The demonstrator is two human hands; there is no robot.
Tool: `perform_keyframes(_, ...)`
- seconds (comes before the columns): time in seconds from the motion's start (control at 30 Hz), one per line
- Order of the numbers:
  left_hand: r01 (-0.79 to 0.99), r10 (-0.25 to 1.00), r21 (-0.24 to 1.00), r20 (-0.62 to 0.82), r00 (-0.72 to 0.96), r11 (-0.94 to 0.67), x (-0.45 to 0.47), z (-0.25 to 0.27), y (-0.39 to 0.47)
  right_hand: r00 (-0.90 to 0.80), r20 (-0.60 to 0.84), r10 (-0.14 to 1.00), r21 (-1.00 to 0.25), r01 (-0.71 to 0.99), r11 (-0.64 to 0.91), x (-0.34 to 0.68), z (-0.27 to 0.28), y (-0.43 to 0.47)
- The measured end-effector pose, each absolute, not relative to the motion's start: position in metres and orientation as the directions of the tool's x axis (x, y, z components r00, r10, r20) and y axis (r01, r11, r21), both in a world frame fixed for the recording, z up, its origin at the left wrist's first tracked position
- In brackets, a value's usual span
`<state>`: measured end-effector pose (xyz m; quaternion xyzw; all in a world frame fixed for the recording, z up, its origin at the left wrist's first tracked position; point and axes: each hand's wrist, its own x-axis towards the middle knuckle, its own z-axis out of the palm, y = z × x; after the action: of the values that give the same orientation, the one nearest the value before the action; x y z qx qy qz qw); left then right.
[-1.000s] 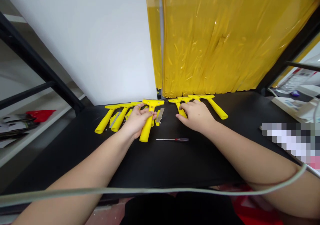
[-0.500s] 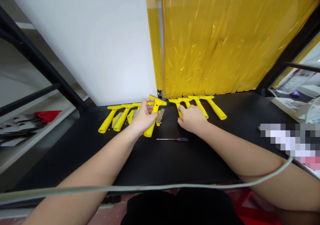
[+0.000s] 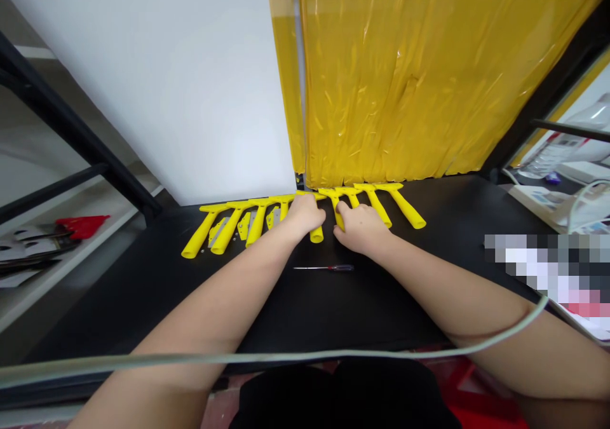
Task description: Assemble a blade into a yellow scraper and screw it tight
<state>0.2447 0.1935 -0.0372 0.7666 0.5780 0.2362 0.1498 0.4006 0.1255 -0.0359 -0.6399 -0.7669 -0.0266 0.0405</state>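
Observation:
Several yellow T-shaped scraper handles lie in a row along the back of the black table. My left hand (image 3: 307,215) is closed round one yellow scraper handle (image 3: 316,235) near the middle, and its fingers hide most of that handle. Close beside it, my right hand (image 3: 362,225) curls over another yellow scraper handle (image 3: 335,195); its fingertips are partly hidden. Between the handles at left lie metal blades with yellow plates (image 3: 243,225) and small screws. A screwdriver (image 3: 328,268) with a dark handle lies across the table in front of my hands.
A white panel (image 3: 190,86) and yellow plastic sheeting (image 3: 391,86) rise behind the black table (image 3: 267,318). A pale cable (image 3: 333,355) crosses in front of my body. Black frame posts flank the table; a shelf with a red item (image 3: 83,227) stands at left.
My left hand has moved right, and the scraper handle it held in front of the row now lies in line near my right hand. The right hand has stayed at its handle.

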Motion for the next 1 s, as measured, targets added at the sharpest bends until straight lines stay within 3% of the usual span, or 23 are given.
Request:
perform_keyframes(0.3,0.908,0.955,0.307,0.167,0.245,-0.287,0.256,-0.033,0.192,-0.201,0.126,0.971,-0.001,0.979,0.203,0.401,-0.040,0.126)
perform_keyframes(0.63,0.838,0.887,0.309,0.262,0.379,-0.449,0.226,-0.029,0.161,-0.199,0.100,0.975,-0.011,0.980,0.201,0.400,-0.038,0.123)
perform_keyframes(0.73,0.804,0.869,0.361,0.342,0.357,-0.473,0.204,-0.015,0.150,-0.229,0.105,0.968,-0.056,0.970,0.235,0.407,-0.034,0.117)
perform_keyframes(0.83,0.692,0.841,0.514,0.471,0.265,-0.506,0.167,0.002,0.133,-0.295,0.119,0.948,-0.132,0.942,0.309,0.419,-0.028,0.107)
perform_keyframes(1.0,0.397,0.884,0.802,0.463,0.060,-0.447,0.093,0.032,0.072,-0.330,0.063,0.942,-0.175,0.925,0.336,0.444,-0.026,0.069)
